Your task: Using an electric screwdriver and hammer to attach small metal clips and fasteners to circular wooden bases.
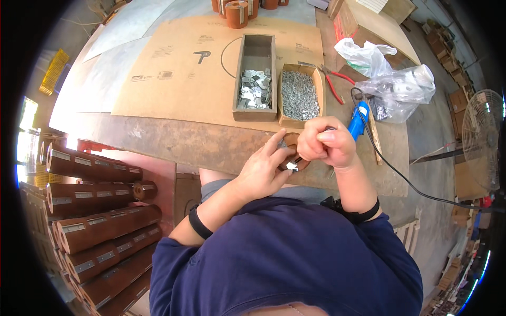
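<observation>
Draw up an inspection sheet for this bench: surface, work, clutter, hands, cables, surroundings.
Surface: bench, partly under a flat cardboard sheet; on it, a wooden box of metal plates and a cardboard box of small fasteners.
Work: brown round piece at the near edge, partly covered; small shiny piece beside the fingers.
Clutter: red-handled pliers, clear plastic bags, blue tool.
Hands: left hand on the round piece; right hand closed around a dark object, mostly hidden.
Cables: black cord running off rightward.
Surroundings: brown cylinders stacked left; fan right.
</observation>
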Demonstrator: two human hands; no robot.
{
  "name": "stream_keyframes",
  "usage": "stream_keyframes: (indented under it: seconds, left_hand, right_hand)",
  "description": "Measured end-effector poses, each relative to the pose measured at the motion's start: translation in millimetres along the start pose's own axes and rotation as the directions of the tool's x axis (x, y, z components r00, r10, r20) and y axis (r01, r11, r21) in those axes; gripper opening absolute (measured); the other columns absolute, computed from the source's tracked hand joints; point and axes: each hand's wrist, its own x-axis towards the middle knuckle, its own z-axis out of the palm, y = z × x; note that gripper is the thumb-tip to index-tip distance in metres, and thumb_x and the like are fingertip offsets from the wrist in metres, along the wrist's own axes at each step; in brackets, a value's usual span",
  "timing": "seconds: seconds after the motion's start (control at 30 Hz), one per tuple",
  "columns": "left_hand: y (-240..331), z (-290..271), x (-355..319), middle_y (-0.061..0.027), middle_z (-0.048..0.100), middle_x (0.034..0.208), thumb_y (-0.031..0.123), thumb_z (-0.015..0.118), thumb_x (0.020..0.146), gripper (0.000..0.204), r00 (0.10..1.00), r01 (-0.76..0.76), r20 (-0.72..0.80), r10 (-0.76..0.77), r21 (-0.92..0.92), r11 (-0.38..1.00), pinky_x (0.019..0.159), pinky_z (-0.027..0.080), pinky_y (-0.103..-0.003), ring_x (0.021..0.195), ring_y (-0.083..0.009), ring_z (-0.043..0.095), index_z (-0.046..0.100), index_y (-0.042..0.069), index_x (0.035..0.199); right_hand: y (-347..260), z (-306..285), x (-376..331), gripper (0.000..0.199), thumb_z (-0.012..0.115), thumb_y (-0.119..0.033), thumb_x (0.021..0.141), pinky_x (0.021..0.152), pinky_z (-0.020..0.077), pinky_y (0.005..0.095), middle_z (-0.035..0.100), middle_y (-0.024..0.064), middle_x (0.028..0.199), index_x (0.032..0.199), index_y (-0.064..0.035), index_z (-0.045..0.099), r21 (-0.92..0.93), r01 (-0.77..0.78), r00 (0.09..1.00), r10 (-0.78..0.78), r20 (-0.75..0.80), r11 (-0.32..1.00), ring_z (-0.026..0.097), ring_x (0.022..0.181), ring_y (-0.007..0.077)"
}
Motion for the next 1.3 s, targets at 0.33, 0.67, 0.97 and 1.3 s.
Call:
stream_keyframes:
  seconds: [0.33, 0.67, 0.97, 1.3]
  left_hand:
    - [-6.5, 15.2, -2.7, -0.0176, 0.039, 0.115, 0.027, 0.080, 0.051, 0.092, 0.966, 0.244, -0.102, -0.239, 0.040, 0.969, 0.079, 0.045, -0.039, 0.101, -0.0351, 0.048, 0.029, 0.005, 0.124]
    - [-16.6, 9.0, -6.9, -0.0161, 0.060, 0.085, 0.050, 0.070, 0.057, 0.067, 0.918, 0.364, 0.068, -0.390, 0.242, 0.899, 0.063, 0.049, -0.039, 0.075, -0.0313, 0.061, 0.045, 0.007, 0.101]
    - [-34.6, -92.3, 41.4, -0.0133, 0.063, 0.085, 0.027, 0.082, 0.055, 0.063, 0.812, 0.331, -0.411, -0.415, -0.262, 0.907, 0.068, 0.050, -0.031, 0.076, -0.0189, 0.063, 0.048, -0.003, 0.100]
    - [-166.6, -187.1, 137.9, -0.0131, 0.062, 0.091, 0.045, 0.077, 0.050, 0.072, 0.623, 0.703, -0.548, -0.559, 0.078, 0.707, 0.074, 0.048, -0.033, 0.086, -0.0255, 0.060, 0.050, 0.000, 0.099]
  right_hand:
    - [-31.0, -26.4, -38.2, 0.014, 0.044, -0.019, 0.071, 0.052, 0.0293, 0.0295, 0.039, 0.0031, 0.054, 0.069, -0.0056, 0.040, -0.130, 0.469, 0.821, -0.486, -0.300, 0.873, 0.034, 0.050, 0.0149]
    - [53.8, -107.0, -53.4, 0.009, 0.056, -0.006, 0.067, 0.054, 0.0317, 0.0246, 0.043, -0.0011, 0.060, 0.066, -0.0080, 0.047, -0.851, -0.268, 0.662, -0.556, -0.503, 0.451, 0.042, 0.059, 0.0124]
    - [83.6, -108.3, -60.4, 0.012, 0.055, -0.004, 0.062, 0.075, 0.0325, 0.0392, 0.047, 0.0127, 0.085, 0.073, -0.0062, 0.049, -0.857, -0.513, 0.579, -0.755, -0.309, -0.043, 0.041, 0.085, 0.0317]
    - [126.9, -72.7, -69.9, 0.014, 0.061, -0.015, 0.064, 0.055, 0.0434, 0.0391, 0.051, 0.0127, 0.067, 0.072, -0.0061, 0.053, -0.944, -0.322, 0.827, -0.466, -0.316, 0.070, 0.053, 0.062, 0.0305]
